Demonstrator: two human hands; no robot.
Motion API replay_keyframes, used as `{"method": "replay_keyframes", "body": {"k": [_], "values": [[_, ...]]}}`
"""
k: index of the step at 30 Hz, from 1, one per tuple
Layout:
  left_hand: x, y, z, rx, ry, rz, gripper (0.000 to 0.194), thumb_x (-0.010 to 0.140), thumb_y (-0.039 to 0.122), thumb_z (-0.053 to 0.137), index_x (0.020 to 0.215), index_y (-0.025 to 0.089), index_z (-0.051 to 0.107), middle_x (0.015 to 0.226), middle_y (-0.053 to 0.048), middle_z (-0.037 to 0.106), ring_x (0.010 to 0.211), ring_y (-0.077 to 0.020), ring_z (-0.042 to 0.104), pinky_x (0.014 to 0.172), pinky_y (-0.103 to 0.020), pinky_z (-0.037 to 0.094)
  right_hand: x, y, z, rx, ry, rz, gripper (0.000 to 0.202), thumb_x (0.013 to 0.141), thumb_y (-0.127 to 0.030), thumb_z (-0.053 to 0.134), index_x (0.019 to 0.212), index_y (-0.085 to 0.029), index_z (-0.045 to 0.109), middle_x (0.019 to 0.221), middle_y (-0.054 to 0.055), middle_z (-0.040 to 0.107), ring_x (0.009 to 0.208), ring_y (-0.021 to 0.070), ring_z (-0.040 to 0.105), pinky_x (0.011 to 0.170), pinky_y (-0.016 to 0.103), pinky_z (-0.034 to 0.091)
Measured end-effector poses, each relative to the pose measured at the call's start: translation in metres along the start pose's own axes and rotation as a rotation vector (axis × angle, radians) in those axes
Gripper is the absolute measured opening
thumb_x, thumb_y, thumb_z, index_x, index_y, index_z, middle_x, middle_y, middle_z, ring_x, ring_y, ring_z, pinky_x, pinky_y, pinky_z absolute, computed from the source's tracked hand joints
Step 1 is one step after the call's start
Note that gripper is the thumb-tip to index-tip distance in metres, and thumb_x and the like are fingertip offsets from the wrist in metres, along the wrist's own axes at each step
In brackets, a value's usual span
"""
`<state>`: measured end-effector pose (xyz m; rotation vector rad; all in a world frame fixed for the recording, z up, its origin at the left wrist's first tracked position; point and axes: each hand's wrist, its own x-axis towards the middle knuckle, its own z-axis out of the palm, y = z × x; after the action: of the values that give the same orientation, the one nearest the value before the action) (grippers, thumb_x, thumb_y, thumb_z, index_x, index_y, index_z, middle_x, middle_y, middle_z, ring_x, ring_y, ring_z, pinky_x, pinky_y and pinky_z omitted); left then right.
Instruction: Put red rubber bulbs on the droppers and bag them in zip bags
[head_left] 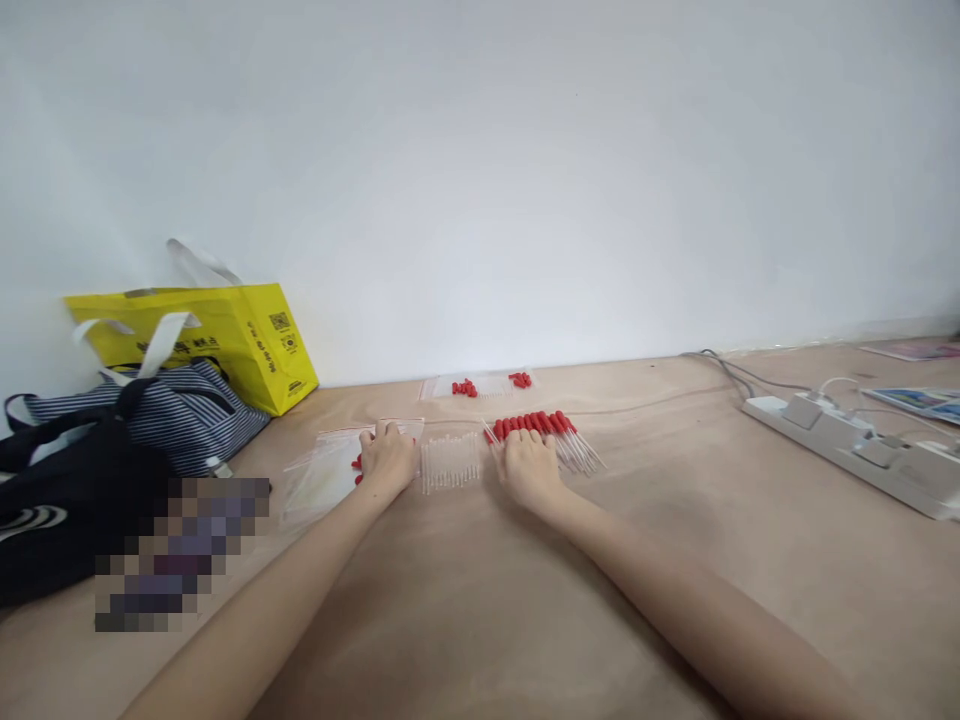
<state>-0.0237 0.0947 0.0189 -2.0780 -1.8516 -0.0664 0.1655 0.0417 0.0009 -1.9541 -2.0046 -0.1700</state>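
Observation:
My left hand (390,458) rests on a clear plastic zip bag (326,465), its fingers curled down. Small red pieces (358,464) show beside it, and its fingertips are hidden. My right hand (529,467) is closed at the left end of a row of thin white sticks with red tips (551,422). A thin stick pokes out by its fingers; whether they grip it, I cannot tell. Between my hands lies a neat row of thin, clear or whitish sticks (450,462) without red tips.
Near the wall, another clear bag (491,384) has two clusters of red pieces (465,388). A yellow bag (281,345), a striped bag (217,410) and a black bag (82,490) stand at left. A white power strip (832,440) with plugs and cables lies at right.

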Motion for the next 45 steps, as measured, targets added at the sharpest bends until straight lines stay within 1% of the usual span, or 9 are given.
{"method": "replay_keyframes", "body": {"k": [6, 9, 18, 21, 24, 28, 35, 39, 45], "values": [[0.001, 0.001, -0.002, 0.002, -0.02, -0.011, 0.031, 0.078, 0.02, 0.037, 0.083, 0.01, 0.066, 0.096, -0.019, 0.058, 0.101, -0.0323, 0.045, 0.076, -0.041, 0.027, -0.039, 0.042, 0.009, 0.026, 0.115, -0.216, 0.016, 0.084, -0.019, 0.036, 0.078, -0.014, 0.05, 0.078, 0.009, 0.057, 0.077, 0.021, 0.048, 0.067, 0.031, 0.025], [0.002, 0.002, -0.001, -0.006, -0.044, -0.005, 0.031, 0.077, 0.013, 0.035, 0.085, 0.01, 0.065, 0.093, -0.018, 0.061, 0.095, -0.031, 0.051, 0.076, -0.041, 0.027, -0.048, 0.054, 0.014, 0.116, 0.099, -0.325, 0.01, 0.082, -0.013, 0.039, 0.077, -0.016, 0.048, 0.077, 0.006, 0.057, 0.075, 0.0188, 0.047, 0.065, 0.029, 0.025], [0.0, -0.002, -0.006, -0.075, -0.064, -0.011, 0.024, 0.078, 0.01, 0.035, 0.088, 0.013, 0.057, 0.085, -0.016, 0.065, 0.083, -0.0293, 0.059, 0.075, -0.042, 0.029, -0.046, 0.061, 0.012, 0.246, 0.025, -0.348, 0.01, 0.081, -0.011, 0.043, 0.081, -0.017, 0.05, 0.082, 0.004, 0.058, 0.08, 0.0183, 0.045, 0.065, 0.028, 0.025], [-0.016, 0.003, -0.014, -0.16, -0.046, 0.075, 0.021, 0.08, 0.015, 0.037, 0.093, 0.017, 0.053, 0.092, -0.01, 0.064, 0.087, -0.024, 0.058, 0.079, -0.039, 0.03, -0.047, 0.062, 0.01, 0.244, -0.009, -0.373, 0.011, 0.081, -0.012, 0.044, 0.085, -0.017, 0.052, 0.085, 0.004, 0.058, 0.084, 0.0186, 0.045, 0.067, 0.029, 0.025], [-0.044, 0.014, -0.015, -0.298, -0.04, 0.263, 0.016, 0.082, 0.02, 0.042, 0.093, 0.023, 0.052, 0.092, 0.0, 0.064, 0.088, -0.0156, 0.057, 0.085, -0.032, 0.03, -0.047, 0.062, 0.007, 0.242, -0.035, -0.375, 0.009, 0.081, -0.016, 0.045, 0.083, -0.018, 0.054, 0.085, 0.004, 0.058, 0.085, 0.0187, 0.045, 0.068, 0.029, 0.025], [-0.076, 0.026, -0.005, -0.589, 0.017, 0.47, 0.014, 0.08, 0.019, 0.045, 0.088, 0.021, 0.056, 0.087, -0.001, 0.063, 0.084, -0.017, 0.057, 0.085, -0.036, 0.031, -0.044, 0.06, 0.007, 0.334, -0.06, -0.307, 0.008, 0.078, -0.026, 0.052, 0.078, -0.019, 0.055, 0.08, 0.003, 0.057, 0.081, 0.0167, 0.047, 0.068, 0.028, 0.027], [-0.084, 0.029, 0.004, -0.673, 0.079, 0.326, 0.014, 0.077, 0.027, 0.051, 0.077, 0.021, 0.064, 0.085, -0.004, 0.061, 0.084, -0.0204, 0.054, 0.076, -0.035, 0.037, -0.034, 0.05, 0.016, 0.391, -0.109, -0.165, 0.012, 0.077, -0.03, 0.055, 0.072, -0.019, 0.056, 0.078, 0.002, 0.059, 0.078, 0.0156, 0.049, 0.066, 0.026, 0.027], [-0.085, 0.033, 0.002, -0.698, 0.104, 0.302, 0.015, 0.08, 0.028, 0.046, 0.078, 0.02, 0.059, 0.082, -0.002, 0.062, 0.082, -0.0198, 0.054, 0.077, -0.036, 0.034, -0.037, 0.047, 0.018, 0.374, -0.056, -0.168, 0.01, 0.081, -0.022, 0.048, 0.074, -0.018, 0.054, 0.079, 0.002, 0.06, 0.078, 0.0163, 0.051, 0.067, 0.028, 0.027], [-0.085, 0.042, 0.005, -0.761, 0.067, 0.305, 0.014, 0.083, 0.029, 0.042, 0.085, 0.021, 0.053, 0.083, 0.001, 0.065, 0.078, -0.0169, 0.056, 0.08, -0.036, 0.03, -0.048, 0.041, 0.018, 0.575, 0.014, -0.279, 0.012, 0.085, -0.015, 0.038, 0.079, -0.017, 0.048, 0.075, 0.001, 0.06, 0.069, 0.0127, 0.052, 0.067, 0.027, 0.03]]}}
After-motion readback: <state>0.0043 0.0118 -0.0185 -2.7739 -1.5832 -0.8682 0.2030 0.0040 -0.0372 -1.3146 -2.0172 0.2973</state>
